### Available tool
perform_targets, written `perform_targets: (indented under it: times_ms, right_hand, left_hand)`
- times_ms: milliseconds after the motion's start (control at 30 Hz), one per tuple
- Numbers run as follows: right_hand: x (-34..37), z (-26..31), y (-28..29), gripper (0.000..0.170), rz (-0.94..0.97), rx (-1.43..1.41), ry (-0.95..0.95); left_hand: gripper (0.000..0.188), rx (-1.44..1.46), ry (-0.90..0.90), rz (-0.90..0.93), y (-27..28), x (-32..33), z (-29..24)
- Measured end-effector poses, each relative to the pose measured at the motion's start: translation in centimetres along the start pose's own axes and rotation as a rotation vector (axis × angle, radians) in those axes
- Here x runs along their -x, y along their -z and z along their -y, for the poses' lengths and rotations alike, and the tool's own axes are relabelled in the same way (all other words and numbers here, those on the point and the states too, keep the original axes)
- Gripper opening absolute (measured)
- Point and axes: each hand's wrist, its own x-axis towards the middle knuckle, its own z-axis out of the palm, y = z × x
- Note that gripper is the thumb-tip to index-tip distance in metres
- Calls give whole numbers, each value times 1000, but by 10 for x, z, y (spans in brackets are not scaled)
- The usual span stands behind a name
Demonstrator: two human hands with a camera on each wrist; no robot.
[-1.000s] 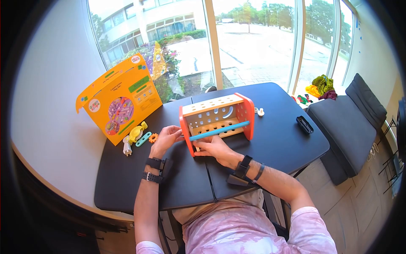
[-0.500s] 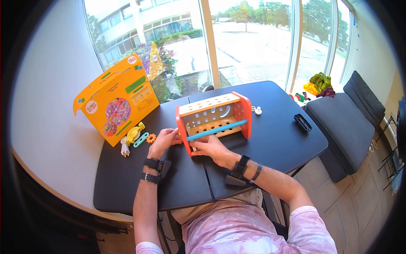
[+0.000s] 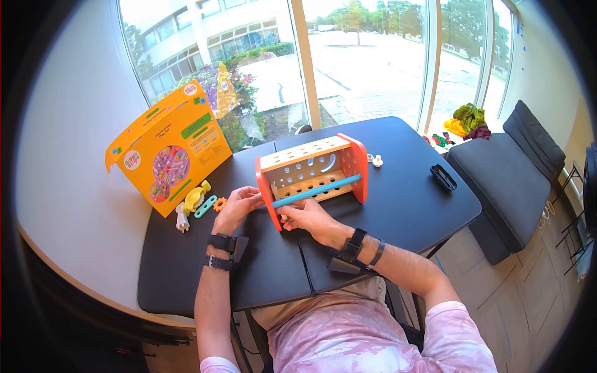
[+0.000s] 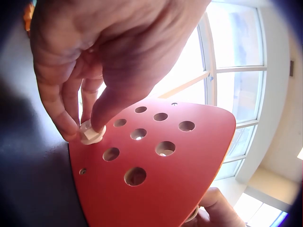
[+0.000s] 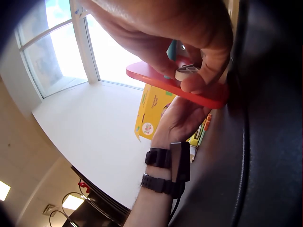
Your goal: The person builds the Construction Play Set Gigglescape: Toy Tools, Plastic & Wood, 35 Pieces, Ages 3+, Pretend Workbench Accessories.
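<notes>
A toy workbench [image 3: 306, 153] of pale perforated boards with red end panels stands on the black table, a blue bar [image 3: 323, 190] running along its front. My left hand [image 3: 236, 208] is at the outer face of the left red panel [image 4: 156, 189]. Its thumb and fingers pinch the hexagonal head of a white bolt [image 4: 91, 134] seated at one of the panel's holes. On the inner side, below the blue bar, my right hand [image 3: 313, 221] pinches a white nut [image 5: 186, 72] between thumb and finger, close to the same panel. The bolt's shank is hidden.
Left of the workbench lie an orange gear [image 3: 219, 204], a teal slotted strip [image 3: 205, 206], yellow pieces [image 3: 196, 196] and a white piece [image 3: 181, 219], before a yellow box [image 3: 171, 149]. Small white pieces [image 3: 377, 161] and a black case [image 3: 443, 178] lie right.
Both hands keep their places at the left red panel, with only slight finger movement by the right hand. The whole scene shifts a little left as the head view turns.
</notes>
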Motion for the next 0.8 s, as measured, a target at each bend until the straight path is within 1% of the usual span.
perform_targets:
  times_ms: [67,167,367,467,567,667,800]
  right_hand:
    - [0,-1,1,26,6,6,0]
    - [1,0,1,27,28,18,9]
    - [7,5,-2,28,50,-28,20]
    - [9,7,-2,27,50,-43,4]
    - [10,7,-1,26,82,-82,-6]
    - [12,7,-1,28,105,-76,9]
    - [10,5,1,27,114,-57,-6]
  left_hand:
    - [18,10,-14,0,0,1,-1]
    - [22,-29,-17,-7,0,2,-4]
    - [20,-77,-94,5,-5,8,-12]
    - [18,40,7,-72,-6,10,-16]
    - [20,52,-57,-64,-6,11,-16]
    - [27,85,-134,-108,-9,9,-17]
    - [34,72,-134,-194,-12,9,-16]
